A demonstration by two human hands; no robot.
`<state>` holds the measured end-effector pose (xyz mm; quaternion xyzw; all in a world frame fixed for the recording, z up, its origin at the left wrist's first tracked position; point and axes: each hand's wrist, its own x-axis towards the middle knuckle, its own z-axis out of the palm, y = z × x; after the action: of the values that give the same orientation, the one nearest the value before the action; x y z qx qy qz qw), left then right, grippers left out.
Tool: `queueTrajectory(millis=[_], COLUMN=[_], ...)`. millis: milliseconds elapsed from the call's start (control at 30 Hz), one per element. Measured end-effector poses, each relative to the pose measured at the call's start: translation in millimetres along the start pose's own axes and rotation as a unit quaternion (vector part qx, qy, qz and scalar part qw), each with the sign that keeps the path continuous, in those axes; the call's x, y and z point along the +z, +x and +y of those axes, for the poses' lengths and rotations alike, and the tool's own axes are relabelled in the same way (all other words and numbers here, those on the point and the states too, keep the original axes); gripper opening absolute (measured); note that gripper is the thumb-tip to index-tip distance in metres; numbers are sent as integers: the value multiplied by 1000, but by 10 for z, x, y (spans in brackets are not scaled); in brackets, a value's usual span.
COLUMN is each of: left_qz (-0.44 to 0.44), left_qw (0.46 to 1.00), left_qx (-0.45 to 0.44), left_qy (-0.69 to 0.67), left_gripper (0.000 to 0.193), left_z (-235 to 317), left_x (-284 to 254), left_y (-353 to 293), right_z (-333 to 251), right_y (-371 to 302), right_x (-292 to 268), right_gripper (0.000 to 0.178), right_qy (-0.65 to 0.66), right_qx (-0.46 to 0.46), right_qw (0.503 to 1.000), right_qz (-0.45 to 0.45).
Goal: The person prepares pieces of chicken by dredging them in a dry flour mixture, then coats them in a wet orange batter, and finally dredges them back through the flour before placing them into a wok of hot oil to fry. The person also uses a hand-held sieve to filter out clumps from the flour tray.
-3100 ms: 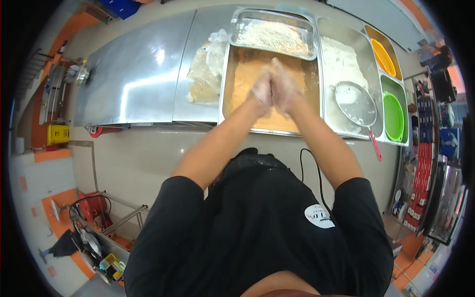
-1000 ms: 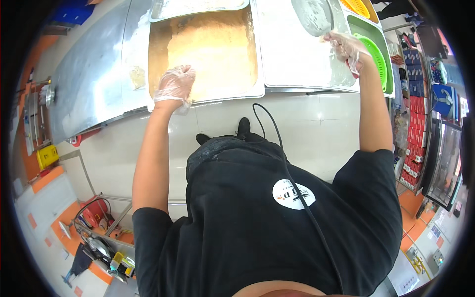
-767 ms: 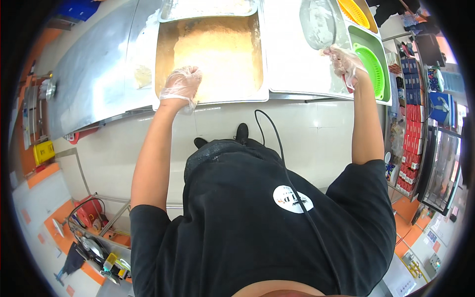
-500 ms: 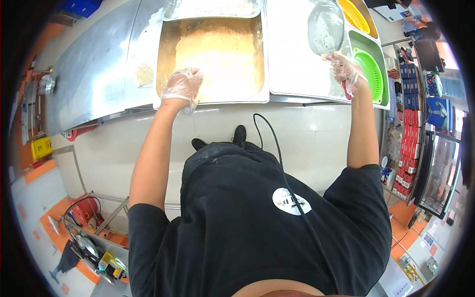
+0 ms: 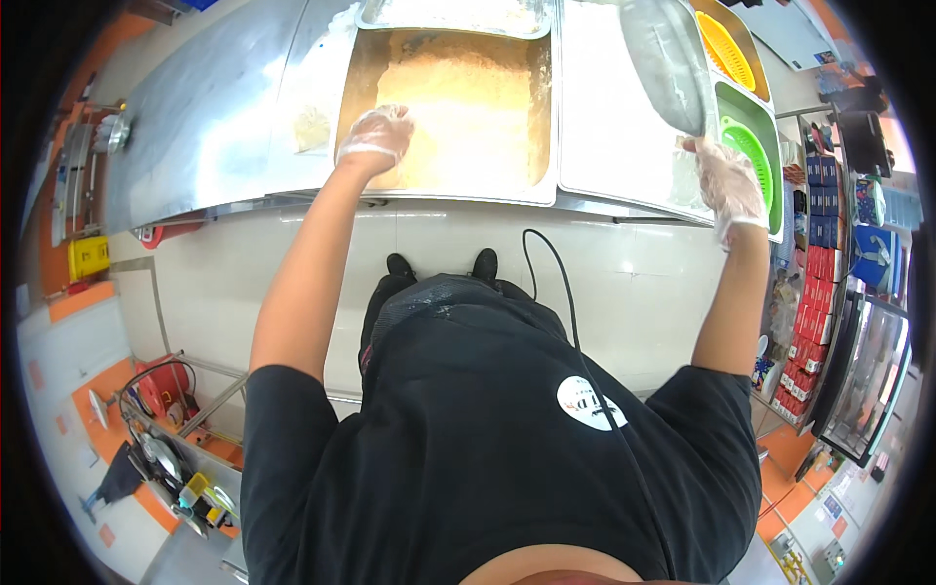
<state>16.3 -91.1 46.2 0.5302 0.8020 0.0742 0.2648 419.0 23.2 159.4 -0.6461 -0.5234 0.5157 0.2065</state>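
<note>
My left hand [image 5: 380, 134], in a clear plastic glove, is over the front left part of a deep metal tray [image 5: 542, 180]. Its fingers are curled closed, and whatever is inside them is hidden. Pale yellow-orange crumbs or powder [image 5: 453, 107] cover the tray's bottom. On the right, my gloved right hand [image 5: 733, 185] is closed round the handle of a grey round mesh strainer [image 5: 668, 68]. The strainer is tilted, so it looks like a long oval, above a white-covered tray [image 5: 604, 107]. The handle is mostly hidden by the hand.
A second metal tray [image 5: 453, 15] overlaps the far edge of the crumb tray. Beyond the strainer sit a yellow basket [image 5: 726, 49] and a green basket [image 5: 749, 161] in metal pans. A steel counter [image 5: 195, 146] stretches left. A black cable [image 5: 561, 292] hangs before me.
The strainer has tipped from a rounder face to a narrow oval. My right hand has moved right and nearer to me. My left hand has shifted slightly farther into the tray.
</note>
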Motion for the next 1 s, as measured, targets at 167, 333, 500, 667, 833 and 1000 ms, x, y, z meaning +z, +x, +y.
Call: queueTrajectory(millis=[167, 333, 500, 667, 833, 1000], left_qz=[20, 83, 168, -73, -132, -180], left_qw=[975, 961, 895, 819, 795, 807], left_qx=[90, 160, 389, 563, 589, 562], left_qy=[203, 210, 138, 87, 64, 20], left_gripper=[35, 63, 55, 50, 48, 50], left_z=[-179, 163, 304, 318, 341, 284], left_x=[45, 304, 804, 1326, 1504, 1427], left_y=[901, 1762, 2453, 2013, 1847, 1375], right_z=[-115, -78, -269, -460, -520, -503], right_y=[-444, -650, -951, -1102, -1162, -1164], right_x=[240, 678, 1025, 1181, 1243, 1420], right_gripper=[29, 29, 23, 25, 21, 15], right_qy=[-372, -608, -532, -577, -561, -557], right_qx=[-168, -372, -315, -234, -209, -272], right_qw=[912, 690, 786, 779, 790, 751], right_qz=[-27, -125, 0, 68, 135, 228])
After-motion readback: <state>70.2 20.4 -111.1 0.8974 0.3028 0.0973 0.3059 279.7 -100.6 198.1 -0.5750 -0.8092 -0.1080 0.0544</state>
